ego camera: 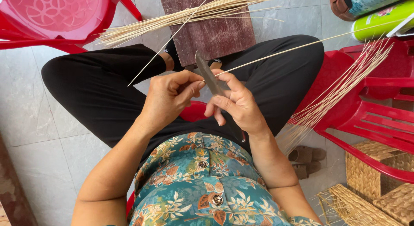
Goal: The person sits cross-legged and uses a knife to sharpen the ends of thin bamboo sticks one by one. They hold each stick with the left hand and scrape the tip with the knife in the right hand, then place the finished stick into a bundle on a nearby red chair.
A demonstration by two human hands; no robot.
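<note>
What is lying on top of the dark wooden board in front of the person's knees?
A bundle of thin pale strips lies across the dark wooden board, ends overhanging both sides. The board's near edge is hidden behind the knife blade and the person's feet.

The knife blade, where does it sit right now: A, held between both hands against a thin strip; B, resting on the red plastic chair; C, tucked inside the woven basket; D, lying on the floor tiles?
A: the knife blade is gripped between the left hand and right hand, pressed to a thin strip.
</note>
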